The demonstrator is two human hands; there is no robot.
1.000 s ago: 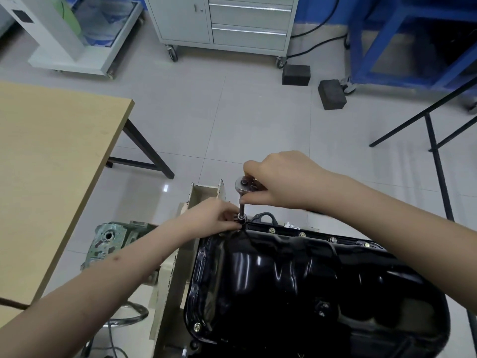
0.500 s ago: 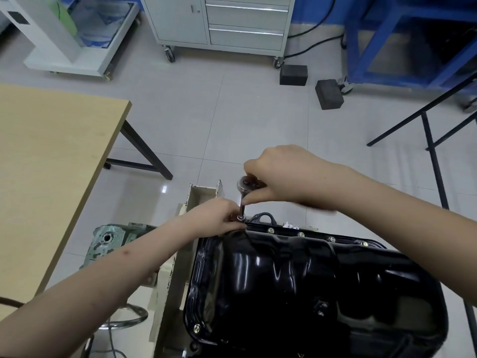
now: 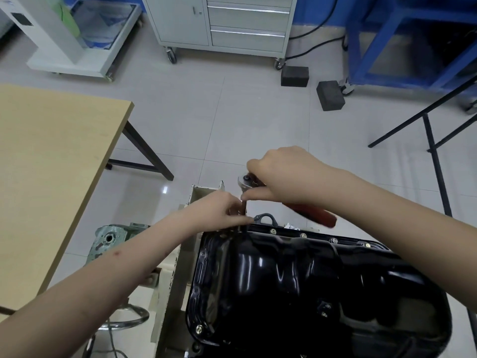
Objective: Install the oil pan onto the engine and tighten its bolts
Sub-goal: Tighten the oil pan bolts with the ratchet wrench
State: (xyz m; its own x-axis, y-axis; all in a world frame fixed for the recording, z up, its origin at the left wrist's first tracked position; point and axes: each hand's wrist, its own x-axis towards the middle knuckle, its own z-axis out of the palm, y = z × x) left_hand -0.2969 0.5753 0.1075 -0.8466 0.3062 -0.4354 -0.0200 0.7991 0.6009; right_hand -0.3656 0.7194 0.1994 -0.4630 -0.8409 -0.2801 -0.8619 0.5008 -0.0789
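Note:
A glossy black oil pan point(image 3: 296, 280) lies on the engine, with several brass-coloured bolts point(image 3: 272, 231) along its far flange and one at the near left corner. My right hand point(image 3: 286, 174) grips a ratchet wrench point(image 3: 246, 180) near its head; its red handle point(image 3: 317, 215) sticks out to the right under my wrist. The wrench's extension stands upright over the pan's far left corner. My left hand point(image 3: 224, 210) pinches that extension just above the flange. The socket and the bolt under it are hidden by my fingers.
A cream engine stand point(image 3: 178, 257) holds the engine at the pan's left. A wooden table point(image 3: 51, 164) lies to the left, a grey-green casting point(image 3: 111, 239) beside it. Across the tiled floor are a wheeled drawer cabinet point(image 3: 232, 24), two black blocks point(image 3: 330, 95) and a blue frame point(image 3: 402, 47).
The wrench's red handle now shows under my right wrist, swung out to the right. Both hands stay at the pan's far left corner.

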